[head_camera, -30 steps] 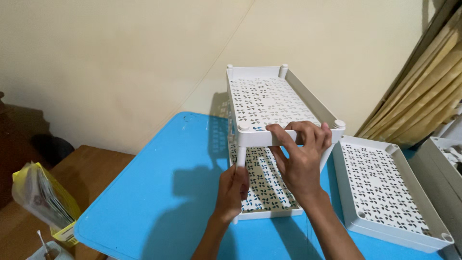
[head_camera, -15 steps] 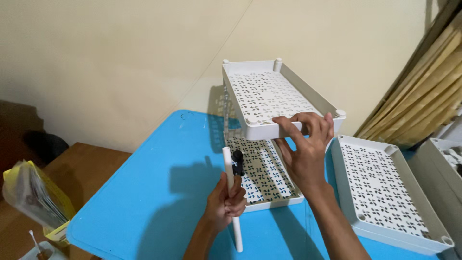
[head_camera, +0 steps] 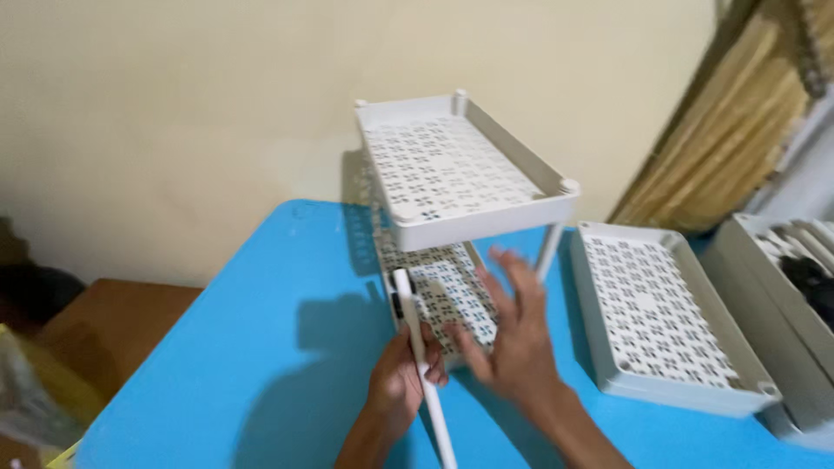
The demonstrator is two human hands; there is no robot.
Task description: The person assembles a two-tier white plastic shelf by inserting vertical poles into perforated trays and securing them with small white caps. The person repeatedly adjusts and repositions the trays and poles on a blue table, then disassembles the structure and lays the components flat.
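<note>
A white two-tier rack with patterned shelves stands on the blue table (head_camera: 261,313). Its upper tray (head_camera: 460,174) sits above the lower tray (head_camera: 434,287), and the near left corner has no post under it. My left hand (head_camera: 400,382) grips a white post (head_camera: 421,365) with a dark tip, held slanted in front of the lower tray. My right hand (head_camera: 512,339) is blurred, fingers spread, just right of the left hand and below the upper tray, holding nothing.
A third patterned white tray (head_camera: 651,321) lies flat on the table to the right. A grey bin (head_camera: 782,304) with dark items stands at the far right. Wooden slats (head_camera: 738,113) lean against the wall. A brown surface (head_camera: 104,313) lies left, lower.
My right hand has let go of the upper tray's front edge and dropped toward my left hand. The left hand with the pulled-out post has shifted slightly. The camera view has swung right.
</note>
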